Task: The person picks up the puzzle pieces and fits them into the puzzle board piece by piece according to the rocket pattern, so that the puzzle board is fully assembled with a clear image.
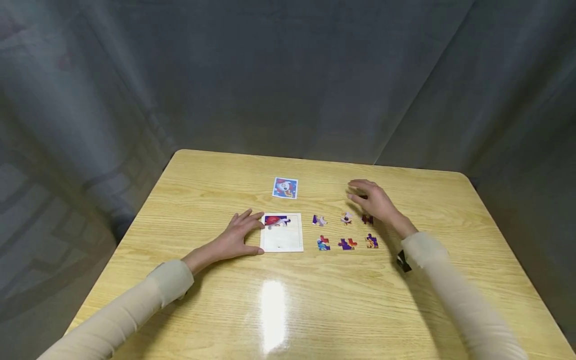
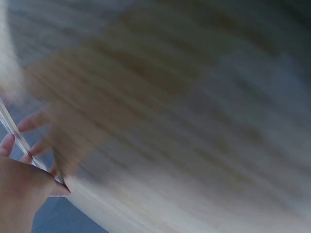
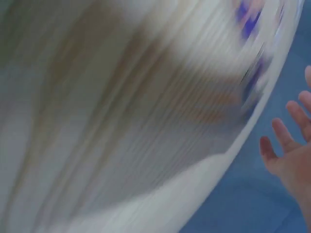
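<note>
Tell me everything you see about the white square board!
The white board looks flat and square, perhaps card, with a small dark mark near its bottom edge. It lies on the wooden table, left of loose puzzle pieces. A red, white and purple puzzle section sits at its upper left. The left hand touches its left edge.

A light-yellow, wood-grained table with rounded corners (image 1: 216, 320) is enclosed behind and on both sides by dark grey cloth curtains (image 1: 288, 80). On its glossy top, a white elongated light patch (image 1: 273, 315) is reflected.
</note>
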Available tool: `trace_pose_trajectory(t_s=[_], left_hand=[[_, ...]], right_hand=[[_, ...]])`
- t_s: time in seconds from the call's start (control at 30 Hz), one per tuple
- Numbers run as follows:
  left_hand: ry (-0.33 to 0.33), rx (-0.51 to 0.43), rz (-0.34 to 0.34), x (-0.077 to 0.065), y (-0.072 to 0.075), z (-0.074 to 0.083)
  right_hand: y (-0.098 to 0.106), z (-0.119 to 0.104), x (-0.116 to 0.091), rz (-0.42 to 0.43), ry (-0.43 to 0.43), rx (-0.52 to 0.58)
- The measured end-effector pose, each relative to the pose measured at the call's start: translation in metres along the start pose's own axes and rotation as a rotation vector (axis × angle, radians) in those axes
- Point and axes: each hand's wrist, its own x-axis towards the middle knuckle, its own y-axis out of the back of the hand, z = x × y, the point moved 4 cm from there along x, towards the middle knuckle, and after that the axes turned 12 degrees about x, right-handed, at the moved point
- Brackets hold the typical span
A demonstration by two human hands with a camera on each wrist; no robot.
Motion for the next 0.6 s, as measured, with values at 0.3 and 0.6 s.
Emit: trace_pose_trajectory(t_s=[0.3, 0.6], left_hand=[[0.004, 0.004, -0.004, -0.003, -0.002, -0.004], [0.004, 0.011, 0.014, -0.003, 0.000, -0.005]], right_hand=[[0.028, 0.038, -0.024, -0.143, -0.271, 0.144], [0.027, 0.052, -0.022, -0.158, -0.253, 0.208]])
